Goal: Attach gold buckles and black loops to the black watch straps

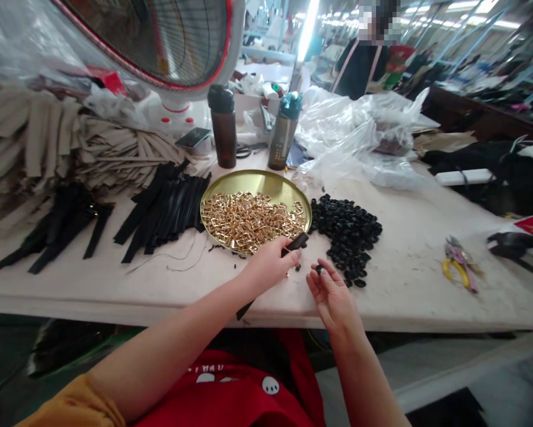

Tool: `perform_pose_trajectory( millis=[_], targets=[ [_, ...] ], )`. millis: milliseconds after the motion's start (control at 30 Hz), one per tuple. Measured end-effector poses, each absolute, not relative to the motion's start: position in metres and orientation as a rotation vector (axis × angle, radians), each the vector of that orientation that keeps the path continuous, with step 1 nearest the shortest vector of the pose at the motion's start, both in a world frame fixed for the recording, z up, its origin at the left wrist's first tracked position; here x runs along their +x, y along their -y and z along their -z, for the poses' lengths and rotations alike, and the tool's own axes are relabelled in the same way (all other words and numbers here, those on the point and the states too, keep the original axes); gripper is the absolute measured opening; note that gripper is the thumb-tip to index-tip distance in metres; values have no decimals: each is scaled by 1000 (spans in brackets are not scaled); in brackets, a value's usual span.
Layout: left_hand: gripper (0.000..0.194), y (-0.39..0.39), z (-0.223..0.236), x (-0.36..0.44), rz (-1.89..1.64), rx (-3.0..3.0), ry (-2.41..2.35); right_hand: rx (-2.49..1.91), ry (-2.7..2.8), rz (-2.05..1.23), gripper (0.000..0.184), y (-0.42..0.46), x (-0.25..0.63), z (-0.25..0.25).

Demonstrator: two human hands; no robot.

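My left hand (268, 265) is closed around a black strap (298, 242), just in front of the round gold tray (266, 178). One end of the strap sticks out past my thumb, and its other end hangs below my wrist. Between the fingertips of my right hand (337, 299) is a small round black piece (319, 270). The two hands are close together but apart. Many gold metal buckles (248, 222) lie heaped in the tray. Beside it, right of my left hand, spreads a pile of small black round pieces (348, 231).
Black straps (172, 207) and beige strips (119, 151) cover the left side. Behind the tray stand two bottles (224, 127) (285, 130) and a large fan (159, 41). Yellow-handled pliers (458, 265) lie at right. Clear plastic (359, 130) is bunched behind. A person (359, 68) is in the background.
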State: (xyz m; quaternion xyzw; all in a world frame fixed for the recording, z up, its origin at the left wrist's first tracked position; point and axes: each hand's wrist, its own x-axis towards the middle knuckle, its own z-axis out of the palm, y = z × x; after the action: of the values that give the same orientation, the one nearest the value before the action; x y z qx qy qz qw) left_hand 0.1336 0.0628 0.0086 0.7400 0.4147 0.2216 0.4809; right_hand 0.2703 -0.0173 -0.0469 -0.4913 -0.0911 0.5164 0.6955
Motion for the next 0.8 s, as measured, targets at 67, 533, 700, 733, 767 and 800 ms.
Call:
perform_pose_trajectory(
  millis=[67, 533, 700, 733, 767, 800],
  targets=[
    [23, -54, -12, 127, -513, 1856, -1005, -1062, 171, -1172, 25, 20, 271, 47],
    [23, -8, -14, 86, -494, 1948, -1136, -1001, 238, -1406, 16, 41, 215, 25],
    [24, 2, -14, 72, -497, 1910, -1195, -983, 59, -1447, 21, 41, 213, 28],
    [23, 3, -13, 71, -497, 1913, -1207, -966, 13, -1453, 21, 40, 212, 28],
    [23, 4, -10, 69, -495, 1918, -1220, -948, -11, -1469, 21, 38, 210, 29],
    [22, 5, -8, 68, -492, 1924, -1231, -931, -14, -1494, 21, 37, 208, 29]
  ],
)
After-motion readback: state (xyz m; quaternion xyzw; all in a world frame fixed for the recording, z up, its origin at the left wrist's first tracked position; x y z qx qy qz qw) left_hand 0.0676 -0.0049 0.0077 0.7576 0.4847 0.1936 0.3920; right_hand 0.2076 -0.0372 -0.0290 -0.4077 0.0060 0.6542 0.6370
